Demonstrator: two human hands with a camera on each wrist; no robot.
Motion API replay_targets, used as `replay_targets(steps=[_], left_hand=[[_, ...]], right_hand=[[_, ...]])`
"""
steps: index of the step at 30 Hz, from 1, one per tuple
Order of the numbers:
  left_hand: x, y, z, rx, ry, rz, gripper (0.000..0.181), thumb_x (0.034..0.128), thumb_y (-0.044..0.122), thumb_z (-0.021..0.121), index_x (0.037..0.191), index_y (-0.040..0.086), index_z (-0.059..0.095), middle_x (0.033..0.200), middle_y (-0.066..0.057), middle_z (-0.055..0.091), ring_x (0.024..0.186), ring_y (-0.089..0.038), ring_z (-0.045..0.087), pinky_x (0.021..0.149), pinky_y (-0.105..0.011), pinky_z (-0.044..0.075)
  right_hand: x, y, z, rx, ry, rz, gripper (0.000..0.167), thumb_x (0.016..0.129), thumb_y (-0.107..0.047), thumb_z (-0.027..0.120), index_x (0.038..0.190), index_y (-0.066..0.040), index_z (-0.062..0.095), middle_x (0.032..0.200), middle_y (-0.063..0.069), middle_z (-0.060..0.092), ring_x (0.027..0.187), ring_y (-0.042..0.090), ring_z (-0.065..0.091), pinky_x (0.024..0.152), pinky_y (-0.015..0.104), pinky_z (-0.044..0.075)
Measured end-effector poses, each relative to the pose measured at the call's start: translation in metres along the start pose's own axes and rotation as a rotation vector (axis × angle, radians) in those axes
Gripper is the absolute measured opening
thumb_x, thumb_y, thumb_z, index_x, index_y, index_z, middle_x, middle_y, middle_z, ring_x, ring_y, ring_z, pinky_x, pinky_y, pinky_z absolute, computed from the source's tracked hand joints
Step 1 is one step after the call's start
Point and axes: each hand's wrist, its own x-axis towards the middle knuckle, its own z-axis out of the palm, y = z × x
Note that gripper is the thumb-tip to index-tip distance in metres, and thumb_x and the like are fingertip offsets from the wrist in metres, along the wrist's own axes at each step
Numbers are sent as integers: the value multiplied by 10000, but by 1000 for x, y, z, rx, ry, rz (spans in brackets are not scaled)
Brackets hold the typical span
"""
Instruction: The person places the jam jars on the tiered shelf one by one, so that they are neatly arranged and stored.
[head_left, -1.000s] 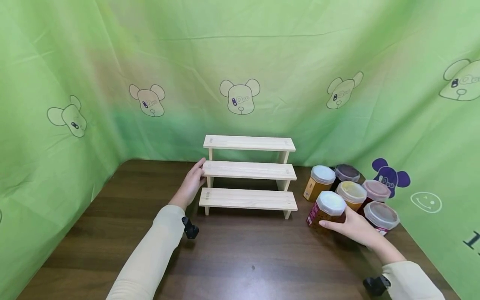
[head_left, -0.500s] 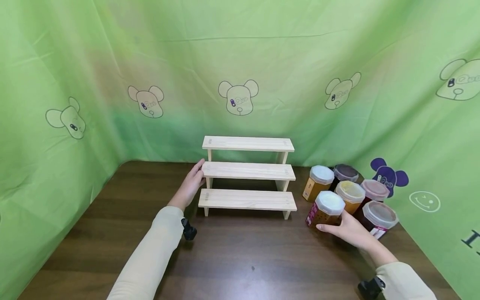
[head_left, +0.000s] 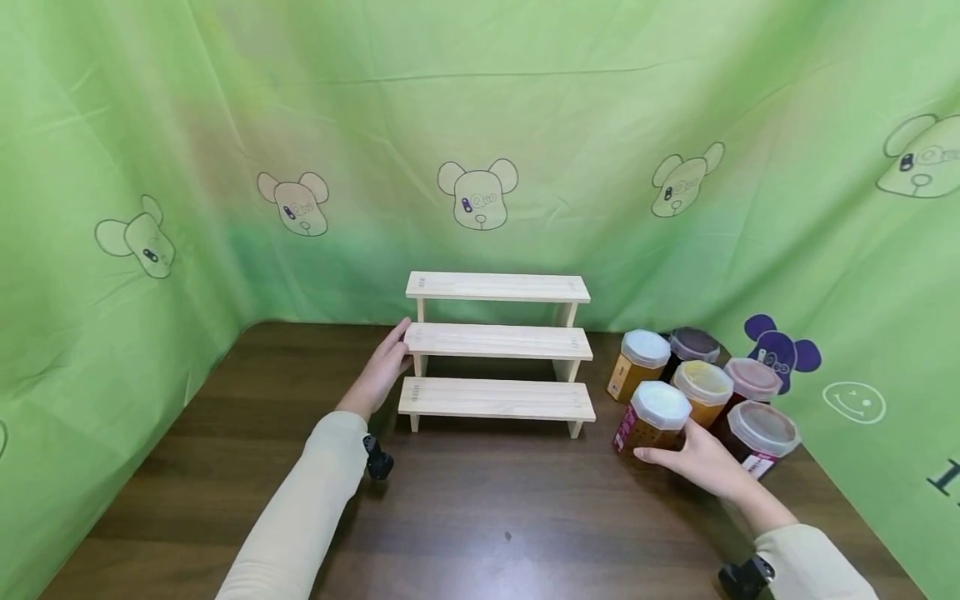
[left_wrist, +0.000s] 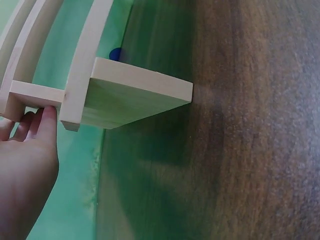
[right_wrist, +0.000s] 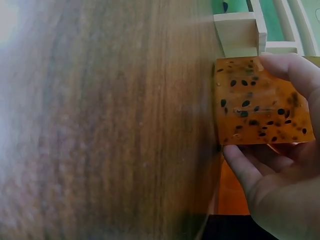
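Note:
A pale wooden three-step rack (head_left: pixel 497 398) stands in the middle of the table. At its left end my left hand (head_left: pixel 381 367) grips the side of the middle step; in the left wrist view the fingers of this hand (left_wrist: pixel 30 170) curl under a wooden crosspiece (left_wrist: pixel 37 93). To the right, my right hand (head_left: pixel 705 460) holds the front-left jar (head_left: pixel 647 429), which has a whitish lid and orange contents. In the right wrist view, dark seeds show in the jar (right_wrist: pixel 260 102), between the thumb and fingers of the hand (right_wrist: pixel 290 185).
Several other lidded jars crowd behind and beside the held one: an amber one (head_left: pixel 637 367), a dark one (head_left: pixel 692 346), a yellow-lidded one (head_left: pixel 703 385), a pink-lidded one (head_left: pixel 752 380) and a dark-red one (head_left: pixel 763 432). Green printed cloth (head_left: pixel 360 250) hangs behind the brown table (head_left: pixel 450 517).
My right hand and wrist have shifted slightly left and down around the front-left jar, uncovering more of the dark-red jar's label. The left hand keeps its place on the rack.

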Motion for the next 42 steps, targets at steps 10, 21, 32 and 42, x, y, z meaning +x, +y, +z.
replay_targets(steps=[10, 21, 32, 42], left_hand=[[-1, 2, -2, 19, -11, -7, 609, 1038, 173, 307, 1627, 181, 153, 1660, -42, 131, 1480, -208, 233, 1185, -408, 278], [-1, 1, -2, 14, -15, -11, 601, 1044, 169, 304, 1626, 192, 156, 1660, -56, 131, 1479, -218, 238, 1185, -409, 276], [-3, 2, 0, 37, -9, -15, 591, 1053, 186, 303, 1625, 214, 157, 1659, -33, 131, 1477, -205, 244, 1183, -393, 279], [-4, 4, 1, 34, -13, -22, 586, 1062, 187, 291, 1628, 201, 140, 1664, -44, 115, 1481, -223, 238, 1187, -404, 271]], right_hand=[[2, -14, -12, -11, 27, -12, 838, 858, -372, 794, 1444, 64, 382, 1331, 322, 544, 1254, 490, 480, 984, 665, 409], [3, -46, -24, 11, 70, -94, 783, 876, -331, 788, 1460, 19, 403, 1319, 293, 565, 1205, 438, 541, 966, 559, 453], [24, -78, -22, 76, 70, -140, 784, 882, -287, 788, 1478, 1, 367, 1334, 275, 539, 1210, 404, 530, 926, 354, 505], [50, -105, -5, 194, 59, -179, 732, 877, -265, 793, 1456, -25, 414, 1324, 218, 556, 1194, 332, 542, 896, 232, 488]])
